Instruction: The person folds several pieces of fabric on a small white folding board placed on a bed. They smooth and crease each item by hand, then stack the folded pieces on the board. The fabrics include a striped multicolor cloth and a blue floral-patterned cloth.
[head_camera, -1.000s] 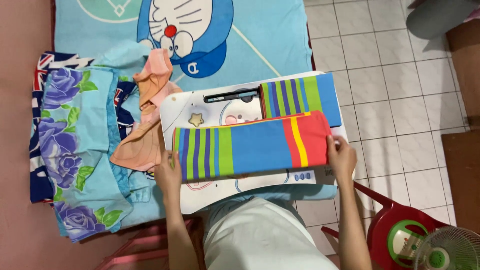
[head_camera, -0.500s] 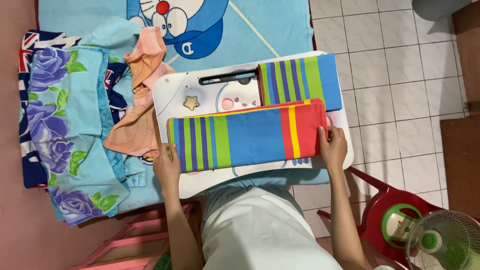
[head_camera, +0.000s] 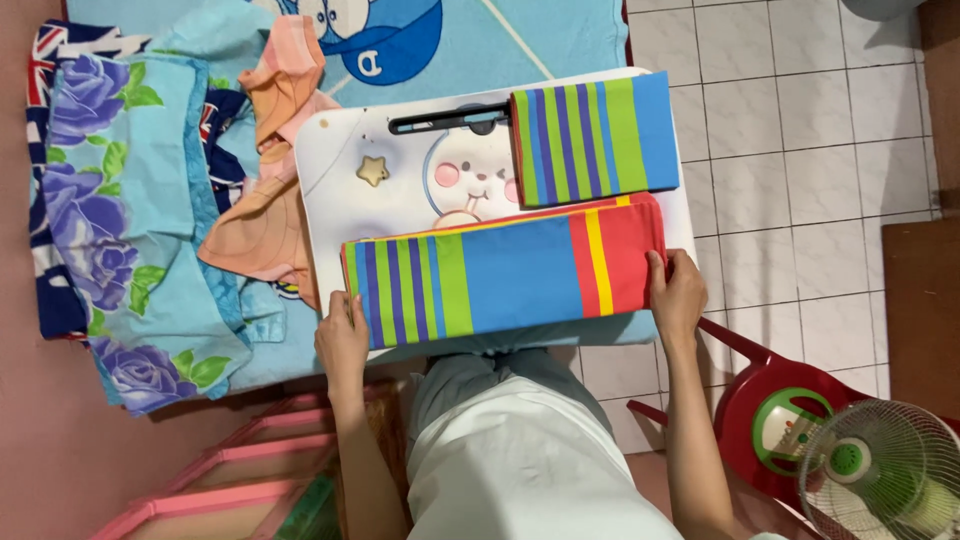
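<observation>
A long folded striped cloth (head_camera: 505, 270) is being held across the near edge of the white lap table (head_camera: 400, 190), its long axis running from 9 to 3 o'clock, red end at 3. Its ends are being pinched by the left hand (head_camera: 343, 340) at 9 o'clock and the right hand (head_camera: 680, 293) at 3, fingers curled closed on the fabric.

No packages, signs or screens show here. The only label-like thing is a pale rectangular panel (head_camera: 783, 437) with small markings, set in a green ring on the round red base at the lower right, beside the fan.
</observation>
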